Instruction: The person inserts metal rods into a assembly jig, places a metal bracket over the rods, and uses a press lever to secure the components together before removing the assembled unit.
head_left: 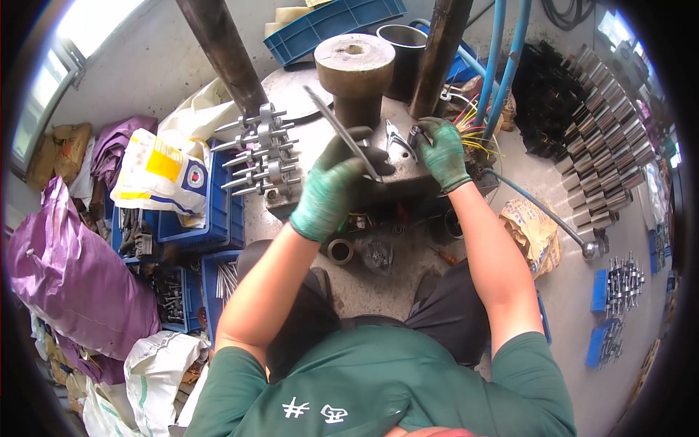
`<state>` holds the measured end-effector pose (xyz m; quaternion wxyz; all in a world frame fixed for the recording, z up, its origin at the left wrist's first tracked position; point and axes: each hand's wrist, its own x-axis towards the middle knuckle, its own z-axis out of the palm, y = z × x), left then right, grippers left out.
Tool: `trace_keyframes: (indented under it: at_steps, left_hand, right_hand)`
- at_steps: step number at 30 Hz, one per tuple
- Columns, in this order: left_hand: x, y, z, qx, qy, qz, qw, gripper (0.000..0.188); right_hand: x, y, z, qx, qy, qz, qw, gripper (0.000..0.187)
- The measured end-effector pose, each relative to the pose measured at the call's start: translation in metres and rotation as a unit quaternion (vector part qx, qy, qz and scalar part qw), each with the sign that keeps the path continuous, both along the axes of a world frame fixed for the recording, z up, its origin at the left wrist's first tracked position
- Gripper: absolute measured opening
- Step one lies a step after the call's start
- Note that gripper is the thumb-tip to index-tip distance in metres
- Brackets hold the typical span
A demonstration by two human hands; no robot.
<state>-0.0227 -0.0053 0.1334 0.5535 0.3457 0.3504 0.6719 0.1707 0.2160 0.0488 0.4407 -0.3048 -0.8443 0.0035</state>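
Observation:
My left hand (329,182), in a green glove with dark fingers, is closed round a long thin metal rod (341,131). The rod slants up and to the left over the metal work table (320,146). My right hand (441,151), gloved alike, pinches a small dark cylindrical part (416,134) at the table's right side. Just left of that hand lie pliers (397,140) with their handles apart. Left of my left hand, several rods with round grey collars (263,153) are grouped at the table's edge.
A thick metal cylinder (354,65) rises behind my hands between two steel columns (227,54). Coloured wires (473,135) and blue hoses (501,65) hang at the right. Blue crates (218,189) and a purple sack (73,269) stand left. Stacked metal tubes (608,138) stand far right.

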Motion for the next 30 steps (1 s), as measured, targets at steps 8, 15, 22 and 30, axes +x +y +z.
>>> trace_keyframes:
  at_steps: [8,15,22,30]
  left_hand:
    - [0.048,-0.004,-0.07,-0.097,0.147,-0.118,0.977,0.035]
    - [0.054,0.006,-0.086,-0.133,0.198,-0.113,0.965,0.033]
    - [0.048,0.004,-0.082,-0.112,0.283,-0.081,0.949,0.04]
    - [0.05,0.005,-0.082,-0.13,0.269,-0.061,0.952,0.036]
  right_hand:
    - [-0.002,-0.09,0.049,-0.625,0.36,0.174,0.671,0.039]
    - [0.011,-0.087,0.048,-0.618,0.388,0.202,0.654,0.038]
    - [0.008,-0.088,0.052,-0.597,0.403,0.211,0.661,0.036]
    - [0.012,-0.082,0.042,-0.555,0.378,0.245,0.699,0.028]
